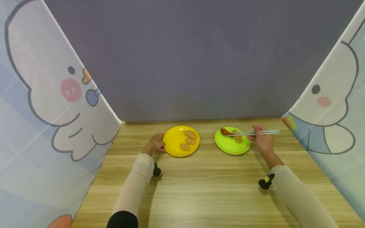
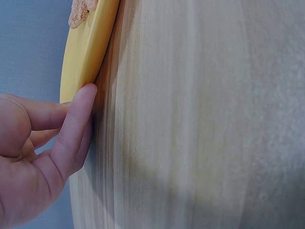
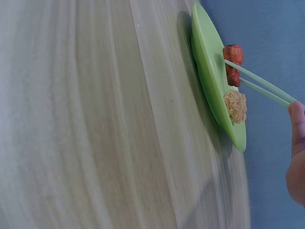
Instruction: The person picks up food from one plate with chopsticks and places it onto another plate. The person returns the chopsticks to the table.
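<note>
My left hand [image 1: 156, 142] pinches the left rim of a yellow plate [image 1: 172, 139]; the left wrist view shows the thumb and fingers at the plate's edge [image 2: 78, 71]. Several light-brown fried food pieces [image 1: 190, 135] lie on that plate. Over the green plate [image 1: 228, 148], my right hand [image 1: 263, 143] holds a pair of pale chopsticks [image 1: 271, 131]. Their tips are at a glossy reddish-brown, drumstick-like piece [image 3: 232, 67], one stick on either side of it. Whether it is lifted off the plate is unclear. Beside it sits light-brown fried food [image 3: 235, 106].
Both plates stand toward the back of a wood-grain table [image 1: 199, 183]. A grey panel [image 1: 199, 63] rises behind it. Cartoon-printed cloths [image 1: 34, 133] flank both sides. Each wrist carries a small black device [image 1: 265, 182].
</note>
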A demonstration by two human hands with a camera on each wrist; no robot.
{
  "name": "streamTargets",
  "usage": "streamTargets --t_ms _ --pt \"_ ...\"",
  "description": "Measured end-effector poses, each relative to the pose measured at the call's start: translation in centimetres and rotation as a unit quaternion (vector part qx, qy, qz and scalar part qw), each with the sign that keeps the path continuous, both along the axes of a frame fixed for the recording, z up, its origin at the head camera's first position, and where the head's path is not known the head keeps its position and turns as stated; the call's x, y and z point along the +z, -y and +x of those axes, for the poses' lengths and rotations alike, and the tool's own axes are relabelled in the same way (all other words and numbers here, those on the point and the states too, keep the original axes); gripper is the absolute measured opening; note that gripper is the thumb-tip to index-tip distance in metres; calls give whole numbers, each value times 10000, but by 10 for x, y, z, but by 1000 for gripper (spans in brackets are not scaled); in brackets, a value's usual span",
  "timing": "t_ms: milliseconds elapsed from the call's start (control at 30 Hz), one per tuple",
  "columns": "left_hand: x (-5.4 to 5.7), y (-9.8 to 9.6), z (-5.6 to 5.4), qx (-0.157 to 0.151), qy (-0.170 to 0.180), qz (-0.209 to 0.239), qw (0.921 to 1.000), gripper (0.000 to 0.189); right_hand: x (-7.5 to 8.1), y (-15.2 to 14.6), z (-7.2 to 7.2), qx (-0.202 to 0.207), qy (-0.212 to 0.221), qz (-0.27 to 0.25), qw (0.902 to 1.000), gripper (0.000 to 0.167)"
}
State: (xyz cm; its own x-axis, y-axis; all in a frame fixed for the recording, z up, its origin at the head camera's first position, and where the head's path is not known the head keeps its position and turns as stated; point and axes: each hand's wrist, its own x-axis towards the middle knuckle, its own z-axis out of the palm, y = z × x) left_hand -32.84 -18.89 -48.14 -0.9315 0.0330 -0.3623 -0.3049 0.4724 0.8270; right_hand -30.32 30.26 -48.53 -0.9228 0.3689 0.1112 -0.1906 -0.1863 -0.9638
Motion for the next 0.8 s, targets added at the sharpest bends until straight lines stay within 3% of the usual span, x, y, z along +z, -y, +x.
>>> streamTargets --t_ms 400,600,800 --pt "-2 1 -1 44 2 19 10000 73 2 13 -2 131 -75 -114 9998 25" --pt "-2 0 -1 24 -12 4 10000 72 6 25 -2 218 -5 -103 9997 15" --pt "-1 1 0 27 -15 -22 10000 72 8 36 -4 339 68 7 9994 27"
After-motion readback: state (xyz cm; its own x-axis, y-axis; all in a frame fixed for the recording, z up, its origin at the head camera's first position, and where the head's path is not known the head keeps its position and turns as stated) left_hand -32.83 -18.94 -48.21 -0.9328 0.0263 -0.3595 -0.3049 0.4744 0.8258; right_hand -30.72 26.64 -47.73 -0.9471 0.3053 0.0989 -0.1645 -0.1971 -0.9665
